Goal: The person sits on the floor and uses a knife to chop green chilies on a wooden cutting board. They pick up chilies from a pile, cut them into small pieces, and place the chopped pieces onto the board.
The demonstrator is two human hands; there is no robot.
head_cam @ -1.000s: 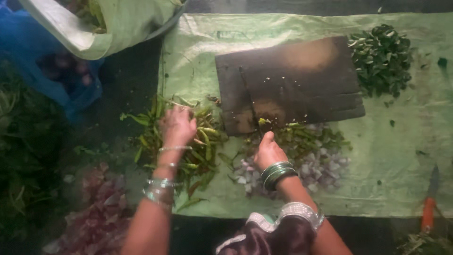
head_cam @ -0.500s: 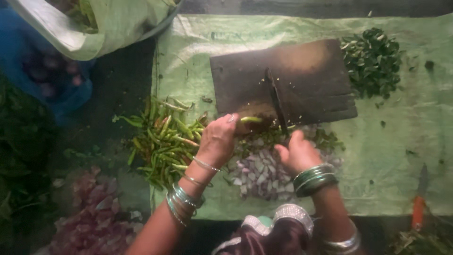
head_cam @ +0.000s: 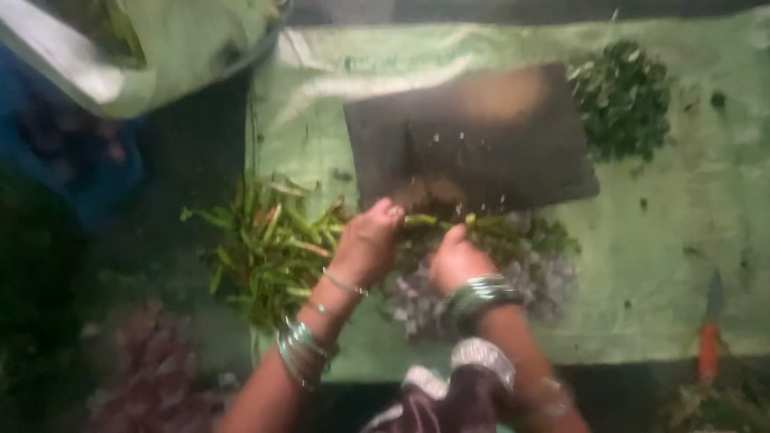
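Note:
My left hand (head_cam: 367, 242) pinches a few green chillies (head_cam: 423, 219) down on the near edge of a dark cutting board (head_cam: 497, 128). Just to its right, my right hand (head_cam: 455, 261) is closed around the handle of a knife, whose dark blade (head_cam: 411, 164) shows as a blurred streak over the board. A loose pile of whole green chillies (head_cam: 265, 248) lies left of my left hand. Chopped green bits (head_cam: 521, 232) and pale chopped onion pieces (head_cam: 417, 301) lie below the board, under my wrists.
A green sheet (head_cam: 682, 208) covers the work surface. Chopped leafy greens (head_cam: 622, 96) sit right of the board. An orange-handled knife (head_cam: 710, 341) lies at the lower right. A pale sack (head_cam: 144, 48) and blue crate (head_cam: 72, 160) stand left; purple onions (head_cam: 152, 377) lie lower left.
My left hand left the chilli pile and brought chillies to the board's near edge. My right hand drew in beside it with the knife. The view shifted a little.

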